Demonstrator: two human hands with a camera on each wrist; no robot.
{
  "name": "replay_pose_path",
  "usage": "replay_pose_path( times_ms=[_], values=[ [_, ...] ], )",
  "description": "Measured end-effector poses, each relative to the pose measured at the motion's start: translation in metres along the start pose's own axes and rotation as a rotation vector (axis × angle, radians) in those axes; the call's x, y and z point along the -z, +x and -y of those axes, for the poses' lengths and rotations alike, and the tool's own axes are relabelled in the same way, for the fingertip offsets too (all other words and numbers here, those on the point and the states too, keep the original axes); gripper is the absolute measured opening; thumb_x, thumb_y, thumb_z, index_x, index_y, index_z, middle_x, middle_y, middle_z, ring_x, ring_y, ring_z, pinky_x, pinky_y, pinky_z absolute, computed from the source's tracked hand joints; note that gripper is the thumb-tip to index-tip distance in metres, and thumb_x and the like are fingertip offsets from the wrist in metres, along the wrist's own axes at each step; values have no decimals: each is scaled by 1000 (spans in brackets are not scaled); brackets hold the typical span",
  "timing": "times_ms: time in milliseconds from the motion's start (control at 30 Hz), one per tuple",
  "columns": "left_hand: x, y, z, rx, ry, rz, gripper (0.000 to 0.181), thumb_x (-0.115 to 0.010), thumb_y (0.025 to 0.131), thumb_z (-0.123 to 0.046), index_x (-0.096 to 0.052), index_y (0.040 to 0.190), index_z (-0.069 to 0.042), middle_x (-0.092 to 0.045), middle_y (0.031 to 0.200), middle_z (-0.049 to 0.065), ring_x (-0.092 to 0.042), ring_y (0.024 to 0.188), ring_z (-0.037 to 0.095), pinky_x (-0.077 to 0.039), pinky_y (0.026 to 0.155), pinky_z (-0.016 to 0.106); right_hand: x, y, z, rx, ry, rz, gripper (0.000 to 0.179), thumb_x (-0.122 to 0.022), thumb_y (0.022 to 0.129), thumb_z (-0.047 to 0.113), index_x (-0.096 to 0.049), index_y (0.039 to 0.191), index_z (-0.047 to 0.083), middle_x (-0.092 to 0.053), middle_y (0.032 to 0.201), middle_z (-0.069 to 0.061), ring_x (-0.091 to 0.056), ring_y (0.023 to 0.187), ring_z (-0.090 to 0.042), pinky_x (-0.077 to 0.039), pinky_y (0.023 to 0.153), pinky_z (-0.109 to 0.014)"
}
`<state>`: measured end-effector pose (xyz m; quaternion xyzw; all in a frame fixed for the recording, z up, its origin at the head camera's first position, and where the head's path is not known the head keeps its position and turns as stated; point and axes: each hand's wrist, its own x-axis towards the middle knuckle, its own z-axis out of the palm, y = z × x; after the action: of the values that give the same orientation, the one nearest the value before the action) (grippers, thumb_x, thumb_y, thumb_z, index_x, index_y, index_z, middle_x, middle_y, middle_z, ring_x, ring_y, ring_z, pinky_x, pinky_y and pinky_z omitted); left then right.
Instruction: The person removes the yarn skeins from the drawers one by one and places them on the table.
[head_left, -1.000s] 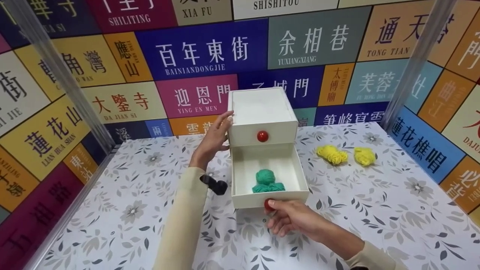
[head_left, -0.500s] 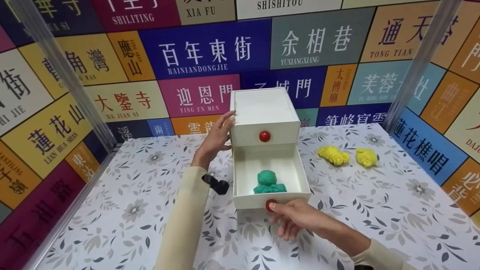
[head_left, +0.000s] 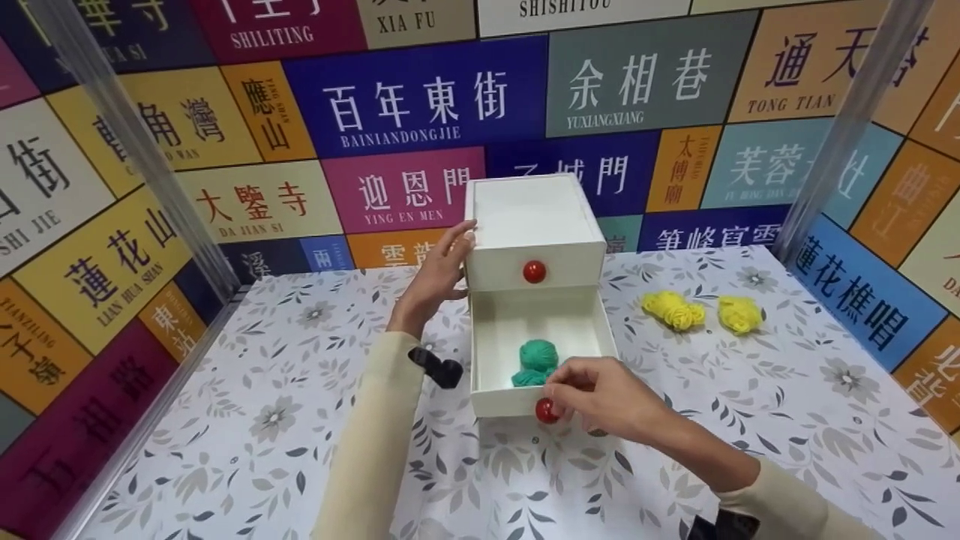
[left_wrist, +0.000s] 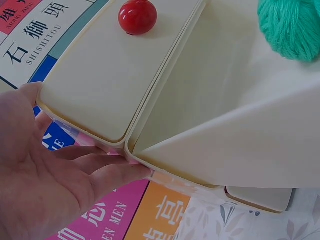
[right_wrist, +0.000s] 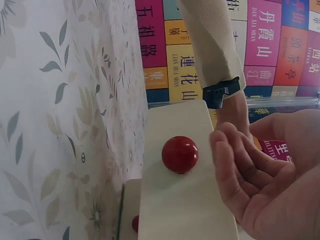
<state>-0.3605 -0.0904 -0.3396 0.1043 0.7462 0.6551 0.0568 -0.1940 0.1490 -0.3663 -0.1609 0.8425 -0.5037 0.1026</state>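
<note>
My left hand (head_left: 436,279) rests against the left side of a small white drawer cabinet (head_left: 534,214), its fingers laid nearly straight along that side in the left wrist view. Below the shut top drawer, another drawer (head_left: 495,330) stands pulled out. Green yarn (head_left: 538,355) lies inside it near the front, seen also as a green yarn ball (left_wrist: 292,27) in the left wrist view. My right hand (head_left: 611,397) hovers at the drawer's front edge, beside its red knob (right_wrist: 180,154). Those fingers are loosely curled and apart from the knob, with nothing in them.
Two yellow yarn bundles (head_left: 673,310) (head_left: 740,314) lie on the flowered table right of the cabinet. A lower drawer's red knob (right_wrist: 135,223) shows beneath the pulled-out drawer. A sign-patterned wall (head_left: 420,105) stands behind, with clear posts (head_left: 840,142) at the corners.
My right hand has let go of the lower red knob and risen to the drawer's front edge. The left hand stays on the cabinet; the drawer remains out.
</note>
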Motion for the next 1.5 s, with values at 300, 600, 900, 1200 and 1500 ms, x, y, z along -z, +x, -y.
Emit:
replay_pose_path(
  times_ms=[300, 600, 900, 1200, 1500],
  values=[
    [-3, 1, 0, 8, 9, -1, 46, -40, 108, -41, -37, 153, -33, -33, 161, 12, -32, 146, 48, -41, 104, 72, 3, 23, -1, 142, -49, -155, 24, -69, 92, 16, -69, 113, 4, -70, 107, -12, -62, 99, -17, -53, 78, -22],
    [-1, 2, 0, 8, 10, 7, 46, -40, 107, -43, -38, 152, -33, -31, 163, 12, -32, 146, 50, -42, 105, 70, 2, 47, -5, 99, -174, -231, 30, -70, 88, 13, -69, 118, 9, -65, 119, -9, -57, 115, -31, -51, 87, -31],
    [-2, 1, -1, 14, 1, 0, 46, -40, 107, -43, -38, 152, -33, -32, 162, 13, -32, 146, 50, -41, 105, 70, 0, 60, -10, 54, -238, -200, 34, -71, 87, 15, -68, 121, 9, -64, 125, -10, -56, 122, -30, -51, 101, -47],
    [-2, 1, 1, 17, 2, 5, 46, -40, 108, -41, -37, 153, -33, -32, 162, 12, -32, 146, 49, -40, 105, 71, -3, 67, -14, 16, -281, -135, 40, -73, 87, 18, -67, 125, 6, -63, 131, -16, -58, 121, -35, -50, 101, -49],
    [-2, 0, 0, 8, 18, 6, 47, -40, 108, -42, -36, 153, -33, -33, 162, 12, -33, 146, 49, -41, 105, 71, -3, 73, -12, -71, -308, -75, 42, -71, 91, 18, -64, 130, 7, -60, 135, -15, -58, 118, -30, -50, 104, -47]
  ],
)
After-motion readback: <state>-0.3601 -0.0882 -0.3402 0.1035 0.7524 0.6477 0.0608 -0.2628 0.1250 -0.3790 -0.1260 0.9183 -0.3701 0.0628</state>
